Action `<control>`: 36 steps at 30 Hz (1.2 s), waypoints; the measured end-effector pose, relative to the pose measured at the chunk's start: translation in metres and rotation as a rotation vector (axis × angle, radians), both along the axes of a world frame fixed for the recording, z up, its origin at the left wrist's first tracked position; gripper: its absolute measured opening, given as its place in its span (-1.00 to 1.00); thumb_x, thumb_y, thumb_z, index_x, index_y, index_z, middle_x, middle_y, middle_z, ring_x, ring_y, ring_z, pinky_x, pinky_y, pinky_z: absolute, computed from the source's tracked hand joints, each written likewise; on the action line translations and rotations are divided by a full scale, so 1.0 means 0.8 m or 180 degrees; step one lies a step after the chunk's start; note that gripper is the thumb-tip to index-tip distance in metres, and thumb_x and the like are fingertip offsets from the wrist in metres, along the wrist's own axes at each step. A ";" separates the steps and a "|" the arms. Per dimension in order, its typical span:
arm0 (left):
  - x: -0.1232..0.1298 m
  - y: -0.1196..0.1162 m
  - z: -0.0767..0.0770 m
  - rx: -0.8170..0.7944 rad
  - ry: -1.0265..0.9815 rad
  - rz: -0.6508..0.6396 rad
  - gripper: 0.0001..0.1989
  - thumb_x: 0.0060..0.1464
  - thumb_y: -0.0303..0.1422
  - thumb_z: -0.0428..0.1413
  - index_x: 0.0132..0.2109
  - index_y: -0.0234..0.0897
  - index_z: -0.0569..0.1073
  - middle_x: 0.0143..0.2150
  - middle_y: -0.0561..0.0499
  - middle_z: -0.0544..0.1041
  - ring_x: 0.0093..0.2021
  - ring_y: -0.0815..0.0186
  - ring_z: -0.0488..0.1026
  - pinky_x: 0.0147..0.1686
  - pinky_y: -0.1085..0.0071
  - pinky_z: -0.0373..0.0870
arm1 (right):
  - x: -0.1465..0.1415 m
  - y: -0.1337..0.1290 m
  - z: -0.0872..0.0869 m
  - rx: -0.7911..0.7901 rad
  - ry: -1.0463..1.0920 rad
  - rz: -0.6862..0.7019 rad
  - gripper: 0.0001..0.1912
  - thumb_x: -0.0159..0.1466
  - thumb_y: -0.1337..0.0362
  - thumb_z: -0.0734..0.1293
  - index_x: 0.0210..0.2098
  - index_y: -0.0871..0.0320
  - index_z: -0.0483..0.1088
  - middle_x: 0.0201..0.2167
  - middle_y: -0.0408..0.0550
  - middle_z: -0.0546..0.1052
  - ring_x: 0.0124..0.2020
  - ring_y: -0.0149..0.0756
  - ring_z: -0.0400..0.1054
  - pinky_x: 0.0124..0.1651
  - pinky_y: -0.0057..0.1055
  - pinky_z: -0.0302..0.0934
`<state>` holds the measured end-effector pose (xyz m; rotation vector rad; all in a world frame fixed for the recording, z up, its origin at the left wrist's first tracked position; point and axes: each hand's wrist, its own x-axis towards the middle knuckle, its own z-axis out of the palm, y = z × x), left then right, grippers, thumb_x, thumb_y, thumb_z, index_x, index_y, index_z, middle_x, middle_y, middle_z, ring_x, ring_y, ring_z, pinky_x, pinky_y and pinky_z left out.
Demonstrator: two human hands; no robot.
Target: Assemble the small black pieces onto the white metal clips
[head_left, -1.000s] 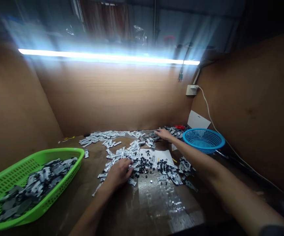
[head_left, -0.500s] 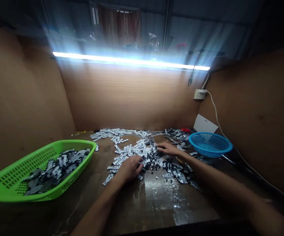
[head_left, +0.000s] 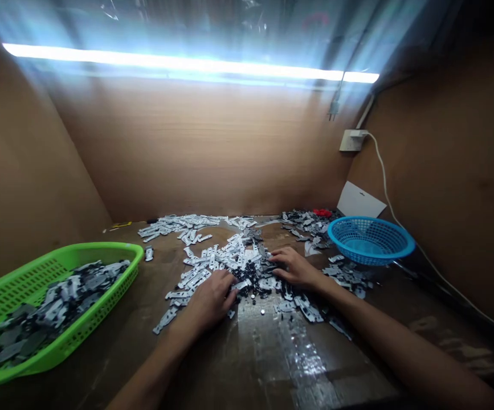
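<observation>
A heap of light-grey and white flat plastic parts [head_left: 197,276], with small black pieces [head_left: 253,270] among them, lies on the table in front of me. My left hand [head_left: 213,293] rests at the heap's near left edge, fingers bent and thumb apart. A pale part lies by its fingertips, and I see nothing gripped. On the heap's right side my right hand [head_left: 293,266] reaches in with fingers stretched and spread, touching parts. Its palm is hidden. Two small white round pieces [head_left: 262,311] lie on the table between my hands.
A green basket [head_left: 133,267] holding similar parts stands at left. At right is a blue round basket [head_left: 370,259] beside darker grey parts [head_left: 309,222]. A white cable [head_left: 383,171] runs down the right wall. Wooden panels enclose the table, beneath a bright tube light [head_left: 187,61].
The view has tilted down and come closer. My right hand has drawn back slightly towards me, its fingers spread more. My left hand stays at the heap's near left edge.
</observation>
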<state>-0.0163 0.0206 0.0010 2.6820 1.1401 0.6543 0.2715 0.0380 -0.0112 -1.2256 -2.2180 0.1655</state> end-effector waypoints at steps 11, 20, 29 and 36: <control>0.017 -0.011 0.019 -0.0180 -0.0873 -0.0018 -0.79 0.14 -0.26 -0.06 -0.15 -0.19 0.41 -0.12 -0.08 0.43 -0.07 0.20 0.35 -0.03 0.28 0.25 | -0.006 -0.003 0.017 -0.0430 0.1363 -0.0588 -0.74 0.20 0.13 0.25 -0.30 0.16 0.48 -0.34 -0.03 0.50 -0.29 -0.26 0.37 -0.20 -0.32 0.24; 0.031 -0.027 0.027 -0.3466 -0.2298 -0.0181 -0.63 0.10 -0.12 -0.02 -0.09 -0.30 0.40 -0.27 -0.11 0.49 -0.25 0.27 0.45 -0.34 0.41 0.38 | -0.062 -0.050 0.039 -0.1397 0.2135 0.0826 -0.82 0.13 0.17 0.35 -0.38 0.18 0.40 -0.12 0.00 0.42 -0.15 -0.25 0.36 -0.15 -0.32 0.25; 0.023 -0.026 0.018 -0.4920 -0.2775 -0.0074 -0.73 -0.13 -0.32 0.25 -0.30 -0.35 0.37 -0.38 -0.09 0.50 -0.41 0.42 0.44 -0.48 0.57 0.28 | -0.066 -0.050 0.026 -0.0780 0.1111 0.0840 -0.84 0.18 0.37 0.29 -0.22 0.14 0.39 -0.19 -0.03 0.40 -0.26 -0.34 0.31 -0.21 -0.39 0.20; 0.013 -0.022 0.011 -0.4643 -0.1936 -0.0073 -0.69 -0.20 -0.27 0.27 -0.35 -0.35 0.37 -0.41 -0.11 0.53 -0.51 0.39 0.44 -0.59 0.57 0.24 | -0.047 -0.039 0.016 -0.0231 -0.0428 0.0738 -0.87 0.20 0.35 0.27 -0.28 0.07 0.44 -0.30 -0.07 0.43 -0.22 -0.30 0.25 -0.19 -0.40 0.15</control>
